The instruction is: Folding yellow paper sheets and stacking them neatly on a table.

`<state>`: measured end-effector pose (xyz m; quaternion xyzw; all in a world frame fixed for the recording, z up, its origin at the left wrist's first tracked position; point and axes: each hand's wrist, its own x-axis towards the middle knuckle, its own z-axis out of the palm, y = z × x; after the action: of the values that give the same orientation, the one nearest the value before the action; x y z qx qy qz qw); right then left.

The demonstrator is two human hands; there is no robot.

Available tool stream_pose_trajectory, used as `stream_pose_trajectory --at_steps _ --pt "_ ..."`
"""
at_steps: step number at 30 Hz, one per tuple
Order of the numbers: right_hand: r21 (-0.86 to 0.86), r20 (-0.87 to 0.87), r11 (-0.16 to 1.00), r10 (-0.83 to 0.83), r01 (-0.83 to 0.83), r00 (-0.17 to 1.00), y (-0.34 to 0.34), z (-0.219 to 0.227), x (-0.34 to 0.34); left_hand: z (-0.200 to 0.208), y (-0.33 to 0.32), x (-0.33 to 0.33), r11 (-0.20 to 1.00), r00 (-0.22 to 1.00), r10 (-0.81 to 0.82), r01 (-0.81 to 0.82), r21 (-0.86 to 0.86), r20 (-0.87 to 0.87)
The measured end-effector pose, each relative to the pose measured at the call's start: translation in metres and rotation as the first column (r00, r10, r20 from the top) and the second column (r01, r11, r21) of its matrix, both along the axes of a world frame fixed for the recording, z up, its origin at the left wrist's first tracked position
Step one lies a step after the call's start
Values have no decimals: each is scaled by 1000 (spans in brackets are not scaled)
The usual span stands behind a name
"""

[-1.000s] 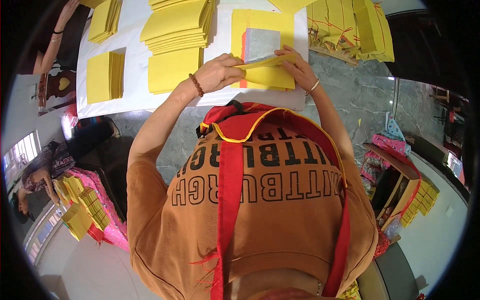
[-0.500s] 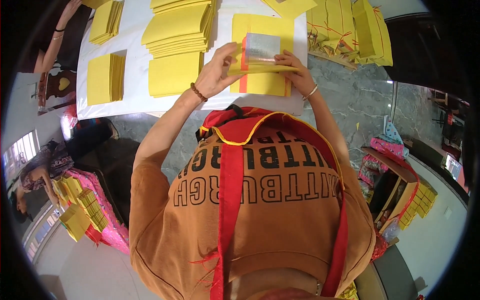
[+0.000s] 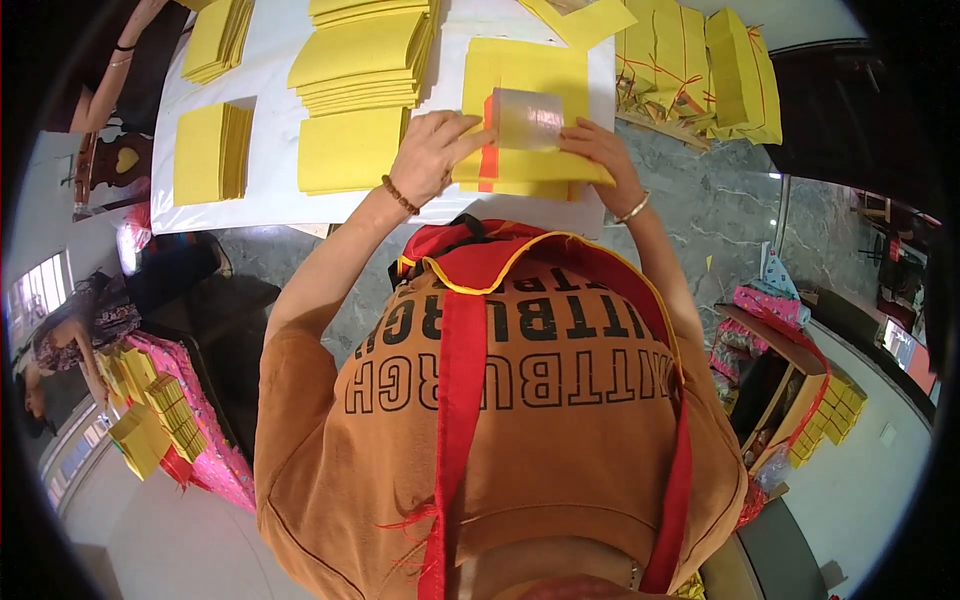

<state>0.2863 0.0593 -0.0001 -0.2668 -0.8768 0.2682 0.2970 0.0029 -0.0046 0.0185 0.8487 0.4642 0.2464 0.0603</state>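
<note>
A yellow paper sheet (image 3: 530, 65) lies on the white-covered table in front of me. Its near edge is turned up as a folded flap (image 3: 535, 168). On the paper rests a shiny silver-grey square sheet (image 3: 528, 118), with an orange-red strip (image 3: 489, 168) along its left side. My left hand (image 3: 435, 152) grips the left end of the flap, fingertips near the strip. At the other end my right hand (image 3: 604, 165) is closed on the flap, fingers beside the silver sheet's right edge. Both thumbs are partly hidden.
Stacks of folded yellow paper (image 3: 352, 150) stand on the white table cover (image 3: 275, 150). Tied yellow bundles (image 3: 668, 60) sit beyond the right edge. Another person's arm (image 3: 103, 95) shows at upper left. A person bends over yellow bundles (image 3: 180, 415) at lower left.
The flap has come down lower and nearer to me, baring more of the silver sheet. My left fingers have closed in toward the strip; my right hand moved slightly nearer to me.
</note>
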Motion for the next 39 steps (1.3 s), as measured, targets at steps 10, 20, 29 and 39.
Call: stream_pose_trajectory --at_steps 10,20,29,39 --pt "-500 153 842 -141 200 978 -38 -18 2 -23 -18 2 900 926 256 -123 -418 278" --pt "-658 -138 655 -590 371 796 -13 -30 -32 -34 22 21 670 745 639 -417 -614 192" --pt "-441 202 616 -641 653 741 -9 -17 -41 -44 31 21 592 656 717 -395 -703 236" --pt "-453 151 578 -700 679 698 -8 -26 -44 -45 26 20 545 416 793 -157 -824 445"
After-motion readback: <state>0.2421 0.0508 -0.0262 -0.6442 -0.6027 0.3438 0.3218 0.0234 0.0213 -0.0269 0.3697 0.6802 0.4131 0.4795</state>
